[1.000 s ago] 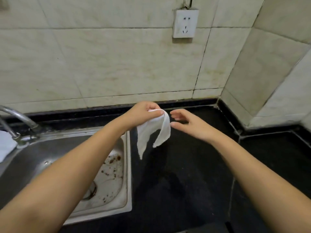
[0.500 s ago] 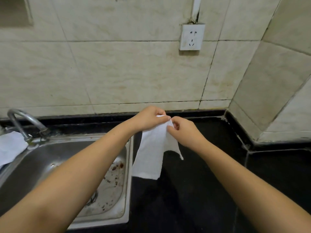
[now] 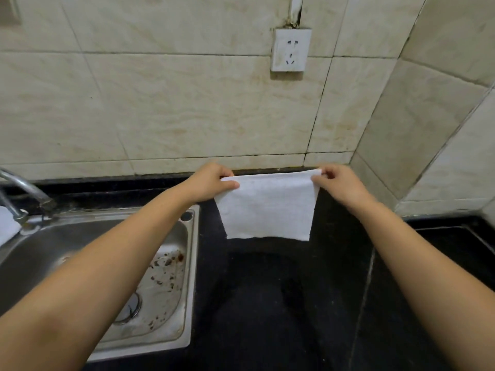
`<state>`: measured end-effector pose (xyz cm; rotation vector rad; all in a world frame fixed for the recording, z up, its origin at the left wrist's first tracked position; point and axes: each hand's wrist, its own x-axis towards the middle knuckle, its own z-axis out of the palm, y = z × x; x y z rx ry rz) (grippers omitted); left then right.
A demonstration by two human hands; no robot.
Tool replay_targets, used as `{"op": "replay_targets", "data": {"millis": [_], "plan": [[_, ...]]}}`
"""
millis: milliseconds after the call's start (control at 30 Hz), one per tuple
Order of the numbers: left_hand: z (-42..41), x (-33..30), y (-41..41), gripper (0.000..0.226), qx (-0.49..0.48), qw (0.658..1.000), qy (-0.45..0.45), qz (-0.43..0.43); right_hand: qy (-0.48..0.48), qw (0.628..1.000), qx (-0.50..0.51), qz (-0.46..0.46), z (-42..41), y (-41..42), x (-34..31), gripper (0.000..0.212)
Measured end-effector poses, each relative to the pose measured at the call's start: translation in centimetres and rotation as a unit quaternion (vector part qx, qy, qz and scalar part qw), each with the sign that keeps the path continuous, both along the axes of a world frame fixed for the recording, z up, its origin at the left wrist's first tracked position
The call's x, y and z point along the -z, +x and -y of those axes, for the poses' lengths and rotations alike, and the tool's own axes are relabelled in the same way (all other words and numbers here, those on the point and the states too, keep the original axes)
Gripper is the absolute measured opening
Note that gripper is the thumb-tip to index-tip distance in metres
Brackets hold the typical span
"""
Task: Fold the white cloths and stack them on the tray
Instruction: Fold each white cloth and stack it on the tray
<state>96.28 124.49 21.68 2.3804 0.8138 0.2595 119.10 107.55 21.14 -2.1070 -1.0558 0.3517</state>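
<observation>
White cloth (image 3: 267,207) spread flat, hanging upright above black counter.

My table (image 3: 281,303) is a black stone top that runs back to the tiled wall and turns the corner on my right. A stainless steel sink (image 3: 191,263) is set into its left part, its basin flecked with brown scraps around the drain. A chrome faucet (image 3: 25,187) rises at the sink's back left, and something white (image 3: 6,226) lies beside it at the edge.
</observation>
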Motion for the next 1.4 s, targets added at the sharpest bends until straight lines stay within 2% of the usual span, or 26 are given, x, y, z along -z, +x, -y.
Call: {"op": "replay_targets", "data": {"millis": [67,133,167,233,267,400,500,567,700,867,933,1033,1167,1233,1400], "plan": [[0.9,1.4,-1.3,0.021,-0.017,0.997,-0.060,0.041,0.050,0.995,-0.021,-0.083,2.0,0.1,0.5,0.021],[2.0,3.5,-2.8,0.019,-0.031,0.990,-0.124,0.067,0.038,0.986,-0.056,-0.153,4.4,-0.1,2.1,0.018],[2.6,5.0,-3.6,0.020,-0.035,0.985,-0.153,0.065,0.017,0.981,-0.073,-0.181,5.8,-0.3,3.3,0.024],[4.3,7.8,-5.2,0.020,-0.029,0.978,-0.204,0.033,-0.040,0.971,-0.092,-0.217,8.6,-0.8,6.0,0.040],[5.4,9.4,-6.0,0.018,-0.020,0.974,-0.226,0.009,-0.066,0.967,-0.098,-0.226,10.1,-1.2,7.5,0.040],[10.5,14.7,-8.4,0.009,0.010,0.945,-0.313,-0.094,-0.160,0.933,-0.112,-0.303,15.5,-3.3,12.7,0.014],[12.3,17.2,-9.0,0.012,-0.015,0.924,-0.364,-0.116,-0.217,0.913,-0.087,-0.334,17.0,-4.0,15.0,0.018],[12.1,17.8,-8.3,0.015,-0.041,0.926,-0.361,-0.100,-0.232,0.922,-0.059,-0.303,16.3,-3.9,15.9,0.014],[10.3,18.6,-5.2,0.012,-0.095,0.971,-0.182,-0.125,-0.222,0.959,0.015,-0.178,12.4,-3.3,17.0,0.022],[10.0,21.0,-3.5,0.015,-0.120,0.982,0.001,-0.146,-0.263,0.961,0.071,-0.040,9.2,-4.1,19.0,0.013],[11.1,21.6,-3.5,0.025,-0.157,0.979,0.026,-0.125,-0.282,0.956,0.062,0.048,9.0,-4.6,19.3,0.024],[13.5,21.9,-4.4,0.054,-0.227,0.969,-0.001,-0.092,-0.279,0.950,0.017,0.137,7.3,-5.7,18.6,0.045],[16.6,22.4,-6.3,0.068,-0.229,0.965,0.005,-0.125,-0.263,0.947,-0.153,0.105,2.1,-10.2,18.2,0.041],[17.1,22.8,-6.8,0.073,-0.227,0.962,0.029,-0.146,-0.281,0.928,-0.218,0.113,0.0,-12.8,18.6,0.045],[16.5,22.6,-7.2,0.072,-0.210,0.957,0.033,-0.199,-0.407,0.854,-0.284,0.157,-2.7,-14.4,18.8,0.046]]}}
